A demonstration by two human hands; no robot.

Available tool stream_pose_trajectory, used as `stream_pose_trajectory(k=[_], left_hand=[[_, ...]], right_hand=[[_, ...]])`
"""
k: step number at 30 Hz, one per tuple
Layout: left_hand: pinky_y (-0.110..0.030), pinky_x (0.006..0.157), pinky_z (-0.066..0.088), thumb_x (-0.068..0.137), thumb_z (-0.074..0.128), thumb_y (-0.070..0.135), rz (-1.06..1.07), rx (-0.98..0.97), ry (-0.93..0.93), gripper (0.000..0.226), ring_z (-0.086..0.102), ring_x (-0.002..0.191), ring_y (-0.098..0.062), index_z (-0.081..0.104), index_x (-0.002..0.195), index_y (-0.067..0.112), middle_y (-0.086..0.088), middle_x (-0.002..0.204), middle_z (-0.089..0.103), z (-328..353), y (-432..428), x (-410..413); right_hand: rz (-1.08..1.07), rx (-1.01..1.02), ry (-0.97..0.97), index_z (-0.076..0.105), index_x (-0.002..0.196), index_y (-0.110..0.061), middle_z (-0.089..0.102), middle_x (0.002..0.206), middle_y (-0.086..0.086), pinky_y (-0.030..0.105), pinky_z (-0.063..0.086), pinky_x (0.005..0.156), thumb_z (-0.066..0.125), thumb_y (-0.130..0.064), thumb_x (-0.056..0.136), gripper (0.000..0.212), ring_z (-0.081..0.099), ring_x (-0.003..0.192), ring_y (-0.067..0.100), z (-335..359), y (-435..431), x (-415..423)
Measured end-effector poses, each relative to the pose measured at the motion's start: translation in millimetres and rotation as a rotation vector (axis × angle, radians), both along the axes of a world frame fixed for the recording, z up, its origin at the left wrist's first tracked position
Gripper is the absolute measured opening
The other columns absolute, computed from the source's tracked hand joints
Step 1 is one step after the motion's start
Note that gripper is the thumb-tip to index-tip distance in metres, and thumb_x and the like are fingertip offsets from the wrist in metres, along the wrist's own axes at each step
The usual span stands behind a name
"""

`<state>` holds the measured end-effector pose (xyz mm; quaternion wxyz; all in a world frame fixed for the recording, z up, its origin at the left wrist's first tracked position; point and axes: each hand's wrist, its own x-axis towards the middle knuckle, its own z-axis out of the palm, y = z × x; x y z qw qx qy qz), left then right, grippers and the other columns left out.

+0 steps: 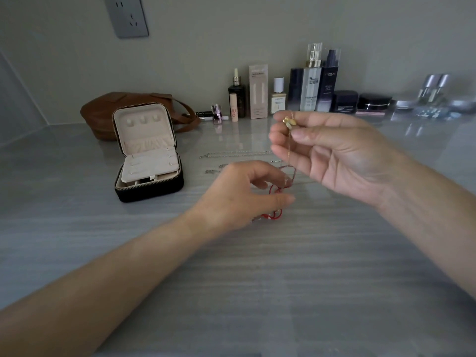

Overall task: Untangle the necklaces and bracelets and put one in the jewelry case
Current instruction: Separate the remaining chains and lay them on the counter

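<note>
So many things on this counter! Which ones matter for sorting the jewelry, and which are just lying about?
Part of the job: gold necklace pinched by right hand; red cord bracelet by left hand; silver chains; open jewelry case.
Lying about: brown bag; cosmetic bottles; wall socket.

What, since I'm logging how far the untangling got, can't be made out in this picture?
Head view:
Red cord bracelet: mostly hidden behind the left hand; whether that hand grips it is unclear.
Gold necklace, pinched by the right hand: too thin to tell if it's caught in the cord.
Silver chains: right ends hidden behind the right hand.
</note>
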<state>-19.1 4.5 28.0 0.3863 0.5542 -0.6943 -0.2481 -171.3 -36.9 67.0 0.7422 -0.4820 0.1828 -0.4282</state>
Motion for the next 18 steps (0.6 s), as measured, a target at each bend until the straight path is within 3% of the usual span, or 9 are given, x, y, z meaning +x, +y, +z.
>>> stream_pose_trajectory(k=[2, 7, 18], left_hand=[[-0.005, 0.054, 0.037, 0.076, 0.075, 0.014, 0.028, 0.000, 0.051, 0.009, 0.052, 0.055, 0.009, 0.072, 0.084, 0.014, 0.015, 0.072, 0.065, 0, 0, 1], [-0.011, 0.059, 0.049, 0.080, 0.066, 0.000, -0.041, 0.148, 0.361, 0.018, 0.063, 0.066, 0.000, 0.069, 0.076, 0.017, 0.010, 0.072, 0.072, 5, 7, 3], [-0.009, 0.057, 0.044, 0.080, 0.065, 0.008, -0.020, 0.123, 0.458, 0.006, 0.060, 0.056, 0.001, 0.069, 0.078, 0.012, 0.006, 0.059, 0.067, 10, 12, 2]], right_hand=[[-0.014, 0.014, -0.019, 0.057, 0.110, 0.003, 0.070, 0.081, 0.009, 0.026, 0.057, 0.071, 0.051, 0.005, 0.069, 0.042, 0.070, 0.076, 0.016, 1, 0, -1], [-0.059, 0.091, -0.089, 0.058, 0.106, 0.003, 0.070, 0.080, 0.009, 0.026, 0.057, 0.070, 0.050, 0.007, 0.068, 0.039, 0.070, 0.076, 0.016, 2, -4, -8], [-0.041, 0.094, -0.057, 0.056, 0.111, 0.002, 0.070, 0.082, 0.008, 0.024, 0.056, 0.066, 0.052, 0.004, 0.069, 0.042, 0.069, 0.077, 0.015, -2, -8, -11]])
